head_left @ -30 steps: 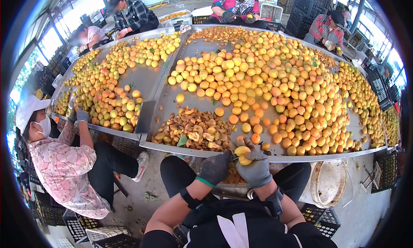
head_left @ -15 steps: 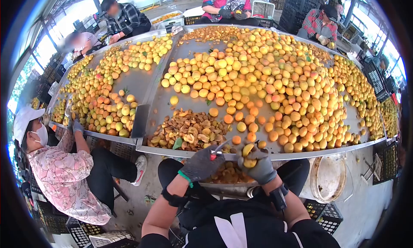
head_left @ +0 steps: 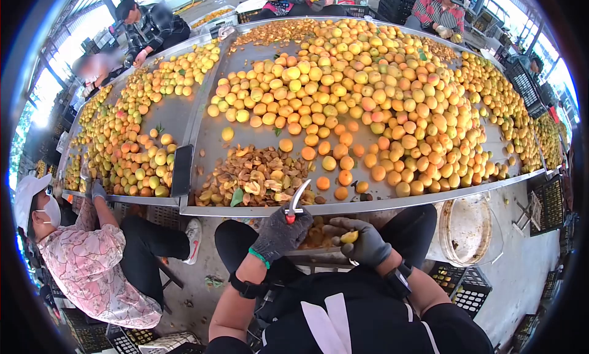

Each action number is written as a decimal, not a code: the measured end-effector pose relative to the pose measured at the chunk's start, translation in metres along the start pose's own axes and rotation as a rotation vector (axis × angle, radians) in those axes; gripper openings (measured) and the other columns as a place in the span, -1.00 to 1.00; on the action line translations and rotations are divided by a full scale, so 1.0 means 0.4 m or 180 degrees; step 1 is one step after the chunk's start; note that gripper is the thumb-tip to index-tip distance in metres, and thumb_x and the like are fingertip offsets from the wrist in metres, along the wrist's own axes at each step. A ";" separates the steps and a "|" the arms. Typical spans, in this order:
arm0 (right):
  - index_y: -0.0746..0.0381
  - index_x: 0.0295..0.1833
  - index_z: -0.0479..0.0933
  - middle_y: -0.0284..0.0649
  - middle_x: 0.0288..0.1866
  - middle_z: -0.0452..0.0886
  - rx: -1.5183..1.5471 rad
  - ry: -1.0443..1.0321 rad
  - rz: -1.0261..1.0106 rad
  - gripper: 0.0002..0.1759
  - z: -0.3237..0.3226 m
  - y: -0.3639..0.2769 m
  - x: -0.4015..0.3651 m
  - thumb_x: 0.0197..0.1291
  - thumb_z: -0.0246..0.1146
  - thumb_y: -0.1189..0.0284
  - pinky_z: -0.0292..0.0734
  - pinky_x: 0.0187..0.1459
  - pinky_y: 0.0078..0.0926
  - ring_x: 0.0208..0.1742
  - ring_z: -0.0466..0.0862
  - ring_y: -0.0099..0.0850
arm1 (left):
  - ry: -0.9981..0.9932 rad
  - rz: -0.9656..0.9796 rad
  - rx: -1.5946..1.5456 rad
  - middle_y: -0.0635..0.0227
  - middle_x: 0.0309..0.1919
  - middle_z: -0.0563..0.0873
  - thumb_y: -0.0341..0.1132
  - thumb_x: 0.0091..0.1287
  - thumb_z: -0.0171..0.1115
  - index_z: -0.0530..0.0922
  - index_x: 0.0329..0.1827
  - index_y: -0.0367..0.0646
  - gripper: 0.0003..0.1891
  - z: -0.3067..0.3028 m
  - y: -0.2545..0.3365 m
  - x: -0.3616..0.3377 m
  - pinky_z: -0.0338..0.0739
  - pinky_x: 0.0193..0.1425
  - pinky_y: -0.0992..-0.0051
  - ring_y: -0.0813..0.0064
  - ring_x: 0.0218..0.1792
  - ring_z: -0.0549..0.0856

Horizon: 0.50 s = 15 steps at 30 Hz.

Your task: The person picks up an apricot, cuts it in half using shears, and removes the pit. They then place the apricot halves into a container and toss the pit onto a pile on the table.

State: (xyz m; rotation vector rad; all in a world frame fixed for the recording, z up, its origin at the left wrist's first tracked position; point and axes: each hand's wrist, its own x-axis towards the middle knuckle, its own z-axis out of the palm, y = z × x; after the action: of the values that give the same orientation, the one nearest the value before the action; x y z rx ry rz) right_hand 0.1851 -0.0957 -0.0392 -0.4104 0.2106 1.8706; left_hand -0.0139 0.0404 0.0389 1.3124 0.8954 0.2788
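My gloved left hand [head_left: 279,234] is closed around a small red-handled knife [head_left: 298,198], its curved blade pointing up over the table's near edge. To the right, my gloved right hand [head_left: 363,241] holds a yellow apricot half [head_left: 349,237] between thumb and fingers, in front of the table rim. A heap of brownish cut apricot pieces [head_left: 254,179] lies on the metal table just beyond my left hand. Whole apricots [head_left: 392,117] spread over the table past both hands. Below the rim, between my knees, more cut pieces [head_left: 317,234] are partly hidden by my hands.
A metal divider [head_left: 182,170] splits the table [head_left: 202,133] on the left. A co-worker in a floral top [head_left: 86,262] sits at left; others sit along the far side. A white bucket [head_left: 467,231] and a black crate [head_left: 460,286] stand at my right.
The knife has swung from pointing right to upright. My right hand, which held two apricot pieces near the rim, is lower and shows one half. The view has shifted slightly.
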 end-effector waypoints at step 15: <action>0.27 0.12 0.35 0.00 0.14 0.50 -0.1248 0.0147 0.0116 -0.72 0.165 0.057 0.031 0.41 0.02 0.36 0.63 0.02 -0.34 0.01 0.64 -0.28 | -0.0106 0.0597 -0.1975 0.47 -0.65 0.44 -0.44 0.33 0.19 0.48 -0.18 -0.15 -0.92 0.032 0.037 -0.014 0.17 -0.74 0.67 0.67 -0.72 0.38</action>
State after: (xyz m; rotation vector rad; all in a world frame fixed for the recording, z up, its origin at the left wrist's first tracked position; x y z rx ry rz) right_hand 0.1484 -0.0700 0.0157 -0.7209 -0.1229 1.9402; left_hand -0.0040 0.0317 0.0544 0.8162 0.5862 0.6250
